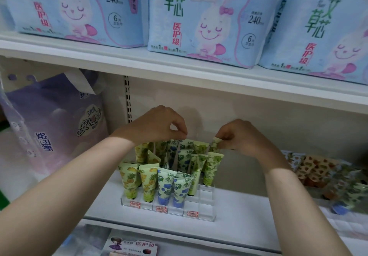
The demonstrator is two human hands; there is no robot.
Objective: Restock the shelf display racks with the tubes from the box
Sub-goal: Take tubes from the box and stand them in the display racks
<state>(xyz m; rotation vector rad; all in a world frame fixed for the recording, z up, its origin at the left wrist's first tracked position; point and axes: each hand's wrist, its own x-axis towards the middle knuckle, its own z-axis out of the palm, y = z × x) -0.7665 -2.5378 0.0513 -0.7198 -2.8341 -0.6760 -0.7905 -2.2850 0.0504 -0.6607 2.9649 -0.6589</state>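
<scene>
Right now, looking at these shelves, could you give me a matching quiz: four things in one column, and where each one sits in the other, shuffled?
Things:
1. blue packs
2. purple pack
3. rack
4. loose tubes

Places:
A. right of the rack
B. on the upper shelf
C. middle of the lower shelf
D. left of the rack

Pairs: 1-B, 2-D, 3-C, 4-A.

Loose tubes [328, 182] at right blurred, rack labels [135, 204] unreadable, blue packs [79, 10] cropped by top edge
</scene>
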